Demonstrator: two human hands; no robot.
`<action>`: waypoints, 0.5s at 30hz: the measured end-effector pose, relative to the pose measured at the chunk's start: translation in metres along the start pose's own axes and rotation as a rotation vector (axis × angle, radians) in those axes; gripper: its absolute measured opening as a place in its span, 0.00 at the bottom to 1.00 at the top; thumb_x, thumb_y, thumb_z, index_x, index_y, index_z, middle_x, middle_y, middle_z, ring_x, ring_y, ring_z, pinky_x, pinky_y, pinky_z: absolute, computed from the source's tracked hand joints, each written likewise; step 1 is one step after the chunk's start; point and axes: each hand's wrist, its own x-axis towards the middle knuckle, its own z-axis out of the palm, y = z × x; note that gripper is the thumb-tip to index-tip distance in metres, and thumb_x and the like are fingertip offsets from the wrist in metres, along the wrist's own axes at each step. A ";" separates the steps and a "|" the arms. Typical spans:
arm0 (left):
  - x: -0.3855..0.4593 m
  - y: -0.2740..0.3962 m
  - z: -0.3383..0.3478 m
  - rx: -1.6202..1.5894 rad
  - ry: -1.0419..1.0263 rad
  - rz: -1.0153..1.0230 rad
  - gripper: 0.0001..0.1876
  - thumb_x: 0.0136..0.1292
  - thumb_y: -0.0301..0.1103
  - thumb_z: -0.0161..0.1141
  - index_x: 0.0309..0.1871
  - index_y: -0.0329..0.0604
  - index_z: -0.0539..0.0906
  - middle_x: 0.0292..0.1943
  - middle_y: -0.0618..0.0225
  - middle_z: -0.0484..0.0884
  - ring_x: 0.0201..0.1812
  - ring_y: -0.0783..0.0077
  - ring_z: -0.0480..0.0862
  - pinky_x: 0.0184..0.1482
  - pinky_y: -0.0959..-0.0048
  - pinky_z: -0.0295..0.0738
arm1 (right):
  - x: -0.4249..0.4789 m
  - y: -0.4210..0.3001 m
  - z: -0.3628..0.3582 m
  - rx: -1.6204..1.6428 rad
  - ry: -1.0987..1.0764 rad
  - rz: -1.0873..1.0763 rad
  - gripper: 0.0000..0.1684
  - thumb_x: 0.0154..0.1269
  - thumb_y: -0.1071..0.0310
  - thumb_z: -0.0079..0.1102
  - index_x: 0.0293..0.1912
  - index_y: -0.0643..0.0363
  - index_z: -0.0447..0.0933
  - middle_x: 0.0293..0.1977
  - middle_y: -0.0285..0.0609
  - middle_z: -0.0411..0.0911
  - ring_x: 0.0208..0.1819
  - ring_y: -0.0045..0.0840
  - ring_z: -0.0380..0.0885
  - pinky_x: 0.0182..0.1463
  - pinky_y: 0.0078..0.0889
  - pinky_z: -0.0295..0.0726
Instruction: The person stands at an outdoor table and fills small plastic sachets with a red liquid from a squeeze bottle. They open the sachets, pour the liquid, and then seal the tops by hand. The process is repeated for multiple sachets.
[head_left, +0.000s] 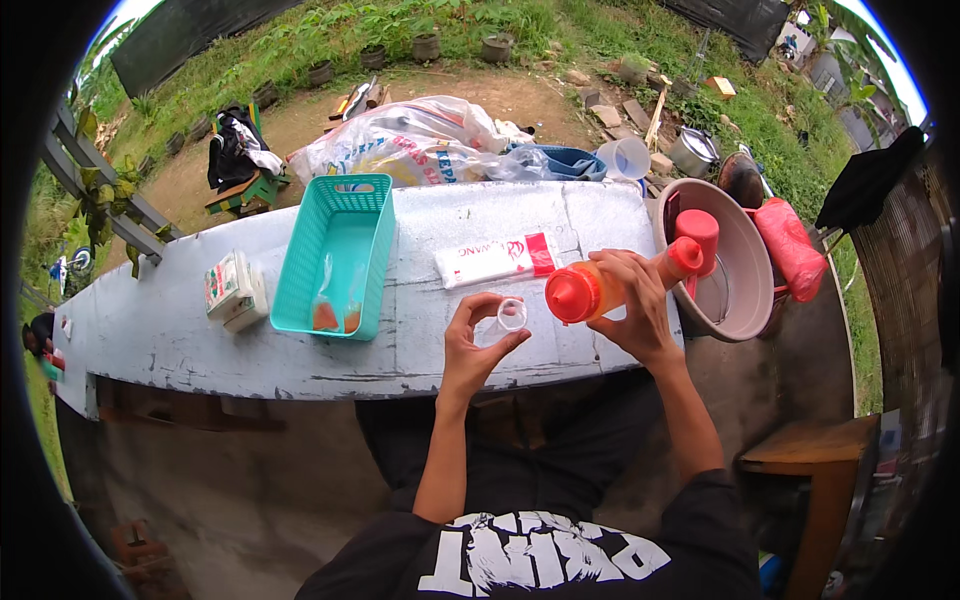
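My left hand (480, 337) grips a small clear plastic cup (512, 315) by its sides, its round mouth towards the camera. Just right of it, my right hand (637, 304) holds a squeeze bottle (581, 294) with a red cap and nozzle and orange contents, tilted towards the cup without touching it. Another red-capped bottle (684, 259) shows behind my right fingers; whether they touch it I cannot tell. Beyond my hands lies a white and red plastic packet (495, 260). A turquoise plastic basket (381, 277) to the left contains small clear bags with orange contents (326, 315).
Paper-wrapped packs (234, 289) lie on the pale table (180, 337), left of the basket. At its right end are a round grey-brown tub (754, 300) holding a red plastic container (697, 234), and a red plastic bag (791, 247). Large printed plastic sacks (405, 142) bulge behind the far edge.
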 end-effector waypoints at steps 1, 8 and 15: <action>0.000 0.001 0.000 0.001 -0.009 0.009 0.29 0.50 0.29 0.80 0.54 0.38 0.79 0.49 0.62 0.85 0.53 0.70 0.83 0.61 0.69 0.73 | 0.006 -0.004 -0.006 -0.048 -0.021 -0.037 0.49 0.36 0.72 0.78 0.62 0.52 0.69 0.58 0.41 0.77 0.60 0.38 0.75 0.65 0.48 0.68; -0.002 0.025 -0.003 0.085 -0.079 0.051 0.25 0.52 0.31 0.79 0.53 0.38 0.81 0.50 0.63 0.86 0.54 0.69 0.83 0.61 0.68 0.73 | 0.043 -0.026 -0.029 -0.259 -0.148 -0.198 0.46 0.35 0.69 0.78 0.61 0.48 0.73 0.54 0.35 0.77 0.58 0.32 0.74 0.63 0.45 0.66; -0.004 0.033 -0.011 0.116 -0.095 0.048 0.26 0.52 0.31 0.78 0.54 0.38 0.82 0.51 0.62 0.86 0.56 0.68 0.83 0.63 0.68 0.73 | 0.073 -0.045 -0.049 -0.360 -0.390 -0.271 0.46 0.35 0.69 0.77 0.61 0.43 0.75 0.52 0.28 0.77 0.55 0.27 0.74 0.62 0.41 0.67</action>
